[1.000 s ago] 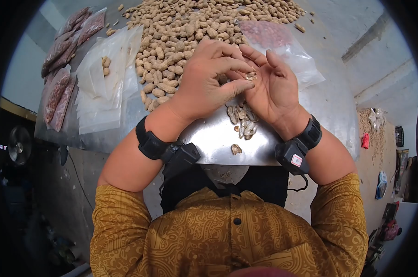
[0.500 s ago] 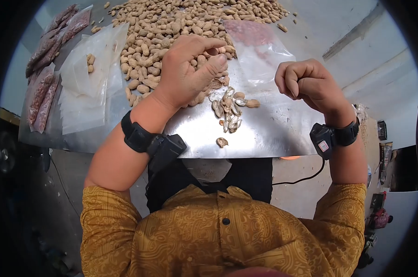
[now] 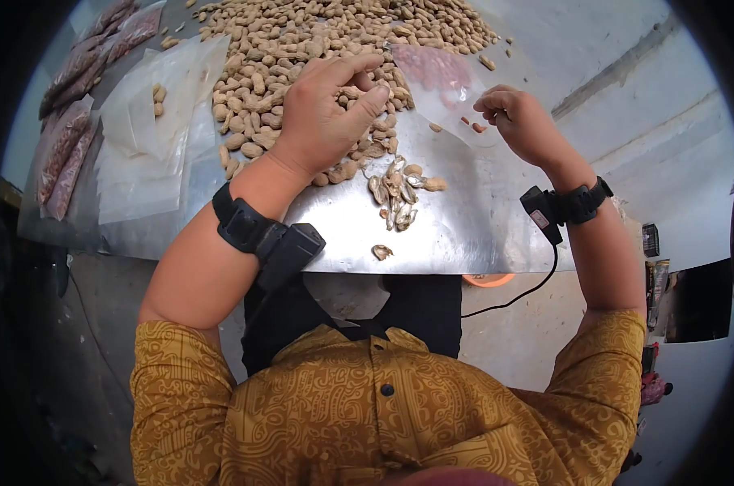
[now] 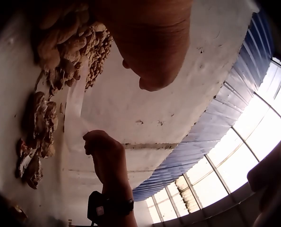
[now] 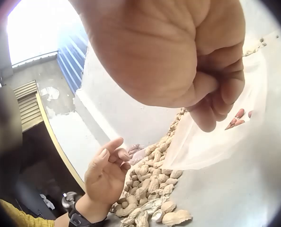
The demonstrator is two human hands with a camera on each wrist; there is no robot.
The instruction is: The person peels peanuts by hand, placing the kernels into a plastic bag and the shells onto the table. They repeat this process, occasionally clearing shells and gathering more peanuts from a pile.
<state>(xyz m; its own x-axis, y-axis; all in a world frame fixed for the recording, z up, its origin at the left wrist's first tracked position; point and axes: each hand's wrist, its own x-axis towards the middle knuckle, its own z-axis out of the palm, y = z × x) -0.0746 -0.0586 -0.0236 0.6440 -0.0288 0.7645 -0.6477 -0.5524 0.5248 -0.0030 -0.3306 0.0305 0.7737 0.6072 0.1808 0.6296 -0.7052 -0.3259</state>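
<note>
My left hand [image 3: 326, 117] hovers over the near edge of a large heap of unshelled peanuts [image 3: 262, 89], thumb apart from loosely bent fingers. Nothing shows between them in the right wrist view. My right hand [image 3: 521, 125], fingers curled in, is above the near end of a clear plastic bag [image 5: 197, 146]. Red peanut kernels [image 5: 237, 117] lie just beyond its fingertips, and more kernels fill the bag's far end [image 3: 432, 66]. The inside of the right palm is hidden. Between the hands sits a small pile of cracked peanut shells [image 3: 395, 194].
Flat empty plastic bags [image 3: 144, 146] lie left of the heap, a few peanuts on top. Filled kernel bags [image 3: 66, 158] line the table's left side. One shell piece [image 3: 381, 252] lies near the metal table's front edge [image 3: 440, 263]. An orange basin [image 3: 488, 280] shows below.
Both hands were together over the shells; then they parted. My right hand moved right and forward to the bag, and red kernels now show beside it. The left stayed over the heap.
</note>
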